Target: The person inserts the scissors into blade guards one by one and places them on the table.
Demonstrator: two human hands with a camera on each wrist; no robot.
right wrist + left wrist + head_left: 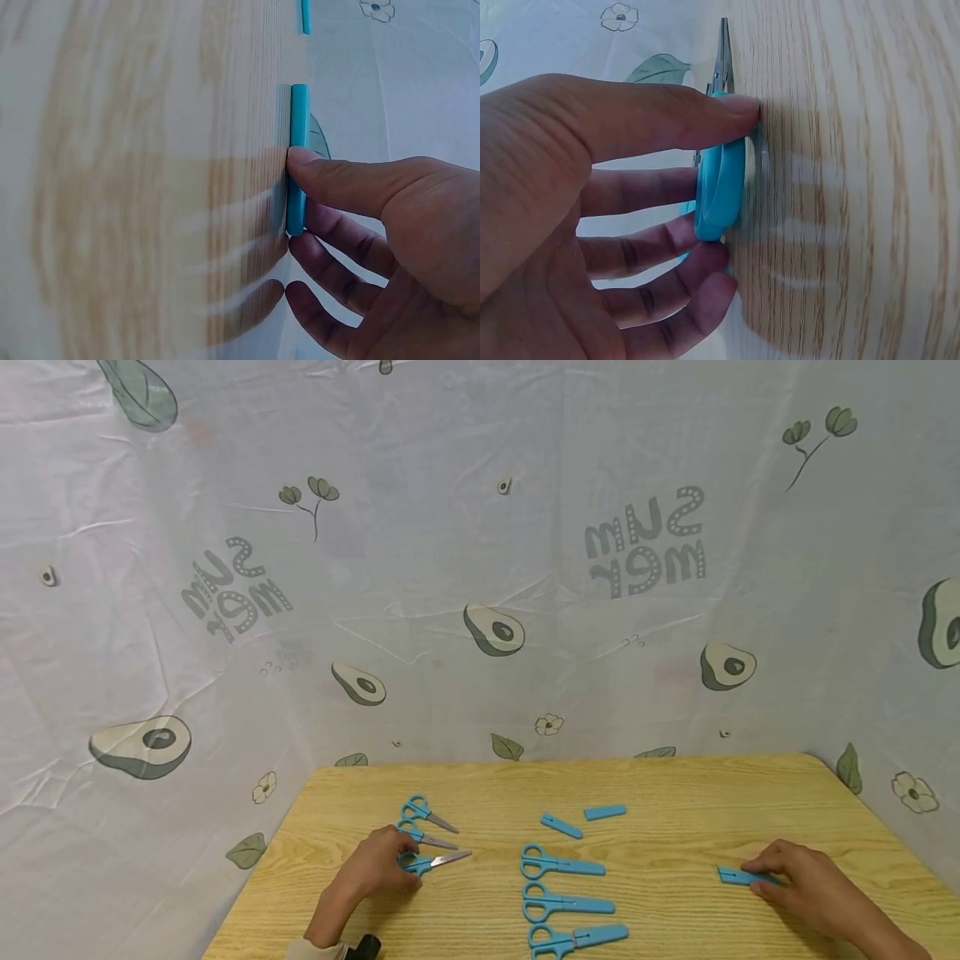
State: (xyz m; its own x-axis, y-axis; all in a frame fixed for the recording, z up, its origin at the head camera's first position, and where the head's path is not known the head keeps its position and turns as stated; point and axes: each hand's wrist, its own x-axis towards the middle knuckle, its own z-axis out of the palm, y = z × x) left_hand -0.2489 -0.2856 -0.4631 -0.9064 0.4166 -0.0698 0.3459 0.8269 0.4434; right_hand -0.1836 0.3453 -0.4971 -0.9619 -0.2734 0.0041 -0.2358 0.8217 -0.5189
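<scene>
My left hand (381, 862) pinches the blue handle of a pair of scissors (726, 180) between thumb and fingers. Its bare metal blades point right, low over the table. Just behind lie two more uncovered scissors, one (438, 841) close to my fingers and one (427, 812) farther back. Far to the right, my right hand (813, 887) holds a blue blade cover (733, 876) by its right end, thumb on one side and fingers on the other. In the right wrist view that slim cover (299, 112) stands out past my thumb, along the tabletop.
Three scissors with blue covers over their blades, the rearmost (573, 866) among them, lie in a column at mid-table. Behind them rest two loose covers, one slanted (561, 826) and one nearly level (604, 812). A printed curtain (420, 610) hangs behind the wooden table (675, 785).
</scene>
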